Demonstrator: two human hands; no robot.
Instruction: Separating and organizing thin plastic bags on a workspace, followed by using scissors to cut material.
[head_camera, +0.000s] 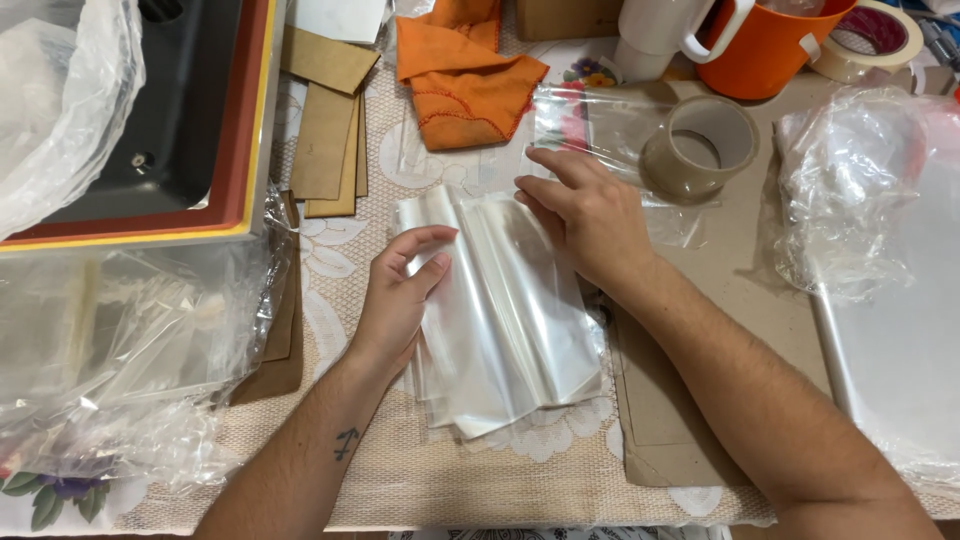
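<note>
Both hands flat, fingers released: left hand (395, 300) and right hand (590, 225) press the stack of clear bags (505, 320) mid-desk (480, 480). Stack's long axis runs away from the person, slightly tilted. Tape roll (700, 148) and cardboard strips (325, 140) crowd the far side; near edge open.

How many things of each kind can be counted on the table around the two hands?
Rolls of tape: 2, brown and cream
Orange cloth: 1
Orange mug: 1
White cup: 1
Stack of clear bags under the left hand and right hand: 1
Cardboard strips: too overlapped to count
Total: 6
</note>
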